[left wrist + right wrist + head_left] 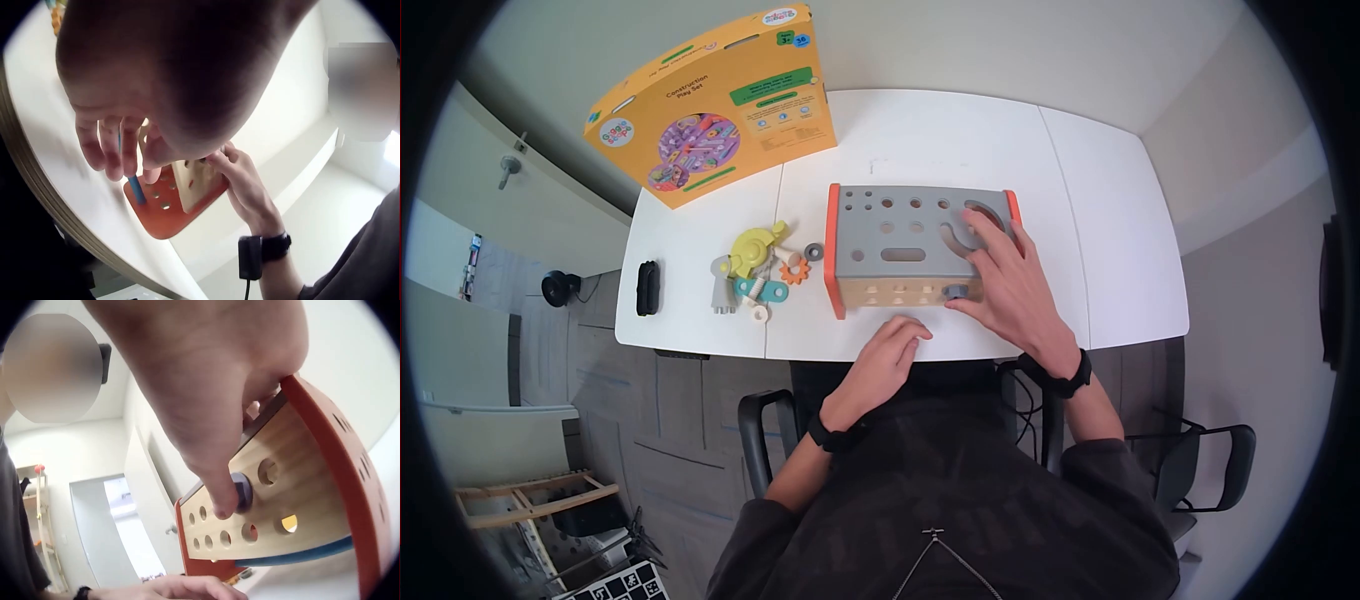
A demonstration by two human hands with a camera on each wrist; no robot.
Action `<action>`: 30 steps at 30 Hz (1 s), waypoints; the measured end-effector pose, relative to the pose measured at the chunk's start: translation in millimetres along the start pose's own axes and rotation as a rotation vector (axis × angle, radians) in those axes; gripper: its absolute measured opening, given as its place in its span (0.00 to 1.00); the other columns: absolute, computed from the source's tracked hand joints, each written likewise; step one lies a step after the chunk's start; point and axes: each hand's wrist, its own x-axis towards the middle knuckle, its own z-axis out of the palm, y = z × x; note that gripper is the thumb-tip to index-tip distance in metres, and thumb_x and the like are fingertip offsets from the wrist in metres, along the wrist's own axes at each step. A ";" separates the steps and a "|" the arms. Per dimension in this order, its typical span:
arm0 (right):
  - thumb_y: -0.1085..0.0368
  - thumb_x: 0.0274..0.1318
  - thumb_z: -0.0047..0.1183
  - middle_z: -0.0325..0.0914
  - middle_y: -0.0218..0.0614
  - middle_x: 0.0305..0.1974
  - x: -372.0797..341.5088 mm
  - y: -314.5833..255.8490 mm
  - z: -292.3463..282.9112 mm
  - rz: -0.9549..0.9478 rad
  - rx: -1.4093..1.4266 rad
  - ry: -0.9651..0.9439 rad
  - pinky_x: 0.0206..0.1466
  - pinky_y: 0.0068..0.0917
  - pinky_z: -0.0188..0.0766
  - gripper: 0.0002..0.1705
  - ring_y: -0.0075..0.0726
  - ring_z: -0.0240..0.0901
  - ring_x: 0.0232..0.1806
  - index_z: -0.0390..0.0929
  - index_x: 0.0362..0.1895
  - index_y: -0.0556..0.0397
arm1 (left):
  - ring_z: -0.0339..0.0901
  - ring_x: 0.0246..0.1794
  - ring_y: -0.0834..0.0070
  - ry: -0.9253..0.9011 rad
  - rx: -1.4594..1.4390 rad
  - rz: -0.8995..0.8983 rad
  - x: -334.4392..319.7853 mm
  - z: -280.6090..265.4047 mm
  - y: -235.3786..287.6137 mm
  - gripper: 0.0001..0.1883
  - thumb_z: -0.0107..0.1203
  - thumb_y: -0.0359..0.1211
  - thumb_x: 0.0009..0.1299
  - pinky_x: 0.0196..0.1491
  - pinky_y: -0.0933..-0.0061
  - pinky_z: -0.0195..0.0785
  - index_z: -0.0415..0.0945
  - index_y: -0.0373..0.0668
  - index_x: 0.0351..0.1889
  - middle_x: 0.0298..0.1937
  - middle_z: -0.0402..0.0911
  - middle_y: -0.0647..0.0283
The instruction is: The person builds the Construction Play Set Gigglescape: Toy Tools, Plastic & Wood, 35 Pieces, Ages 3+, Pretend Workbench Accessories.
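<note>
A toy box with a grey perforated top, wooden front and red-orange ends stands on the table. My right hand spans its front right edge. The right thumb touches a blue-grey round piece on the front panel, while the other fingers lie bent over the top by the curved slots; some tips are hidden. No finger shows on the piece's far side. In front of the box, my left hand rests by the table edge, fingers loosely bent, holding nothing.
Left of the box lie a yellow-green toy tool, an orange gear, a teal strip and other small parts. A black case sits near the left edge. Behind them stands an orange carton.
</note>
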 end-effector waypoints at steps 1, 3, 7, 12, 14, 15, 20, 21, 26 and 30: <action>0.51 0.46 0.81 0.63 0.46 0.80 -2.9 -2.6 -5.1 0.052 0.042 0.012 0.83 0.56 0.55 0.33 0.53 0.58 0.82 0.80 0.47 0.61 | 0.80 0.58 0.55 -0.001 -0.049 -0.033 0.2 -2.6 -4.4 0.10 0.53 0.24 0.81 0.63 0.60 0.73 0.79 0.39 0.56 0.56 0.80 0.54; 0.52 0.44 0.82 0.64 0.47 0.79 -8.9 -10.1 -20.7 0.160 0.129 0.035 0.81 0.54 0.59 0.34 0.56 0.61 0.81 0.81 0.47 0.61 | 0.81 0.57 0.58 0.012 -0.120 -0.115 0.8 -8.5 -7.8 0.10 0.53 0.24 0.81 0.62 0.61 0.74 0.79 0.39 0.57 0.57 0.81 0.55; 0.57 0.48 0.81 0.66 0.44 0.78 -29.2 -13.8 -38.1 0.423 0.655 0.052 0.76 0.43 0.67 0.30 0.49 0.68 0.76 0.81 0.48 0.61 | 0.81 0.61 0.66 0.040 -0.263 -0.236 2.4 -24.7 -25.0 0.17 0.54 0.26 0.82 0.63 0.64 0.74 0.73 0.38 0.67 0.63 0.81 0.56; 0.47 0.66 0.70 0.79 0.39 0.64 -64.5 1.4 -1.0 0.635 1.412 -0.013 0.69 0.30 0.71 0.35 0.32 0.76 0.65 0.78 0.63 0.63 | 0.71 0.74 0.71 -0.069 -0.663 -0.254 11.0 -46.5 -13.4 0.36 0.59 0.32 0.83 0.75 0.64 0.67 0.55 0.36 0.84 0.76 0.73 0.58; 0.36 0.74 0.58 0.84 0.37 0.55 -69.4 -11.4 9.7 0.736 1.546 -0.017 0.65 0.27 0.74 0.41 0.26 0.80 0.56 0.76 0.68 0.61 | 0.73 0.71 0.74 -0.067 -0.753 -0.337 8.7 -44.1 -16.0 0.40 0.61 0.34 0.81 0.72 0.68 0.69 0.52 0.39 0.87 0.78 0.69 0.60; 0.37 0.76 0.56 0.84 0.36 0.55 -74.1 -11.6 19.0 0.764 1.591 -0.024 0.64 0.27 0.75 0.39 0.25 0.80 0.55 0.76 0.68 0.61 | 0.74 0.68 0.75 -0.035 -0.737 -0.363 7.2 -41.7 -13.6 0.39 0.60 0.34 0.82 0.70 0.69 0.70 0.53 0.38 0.86 0.76 0.71 0.61; 0.43 0.85 0.44 0.83 0.34 0.51 -82.1 -12.4 45.6 0.913 1.558 -0.120 0.59 0.27 0.76 0.31 0.23 0.78 0.50 0.78 0.65 0.60 | 0.76 0.62 0.79 0.118 -0.662 -0.319 5.3 -29.5 -4.3 0.32 0.53 0.27 0.82 0.66 0.69 0.71 0.57 0.37 0.83 0.66 0.79 0.62; 0.44 0.85 0.42 0.83 0.33 0.49 -86.7 -9.0 51.2 0.845 1.383 -0.099 0.58 0.27 0.75 0.31 0.24 0.78 0.48 0.78 0.63 0.59 | 0.76 0.60 0.80 0.118 -0.620 -0.325 2.9 -28.7 -4.6 0.31 0.52 0.26 0.82 0.64 0.70 0.71 0.59 0.37 0.83 0.65 0.80 0.62; 0.47 0.87 0.38 0.80 0.34 0.43 -101.3 0.9 60.9 0.624 0.861 0.014 0.55 0.32 0.74 0.27 0.30 0.76 0.44 0.77 0.60 0.58 | 0.78 0.50 0.80 0.148 -0.452 -0.397 -1.7 -28.6 17.6 0.30 0.50 0.25 0.80 0.55 0.71 0.75 0.63 0.38 0.81 0.58 0.85 0.59; 0.51 0.83 0.46 0.81 0.39 0.44 -104.0 -14.9 37.9 0.775 1.098 -0.120 0.54 0.37 0.75 0.23 0.37 0.78 0.43 0.71 0.66 0.57 | 0.85 0.50 0.70 0.124 -0.331 -0.413 -6.1 -25.4 21.2 0.29 0.50 0.26 0.80 0.54 0.65 0.78 0.63 0.40 0.80 0.55 0.87 0.49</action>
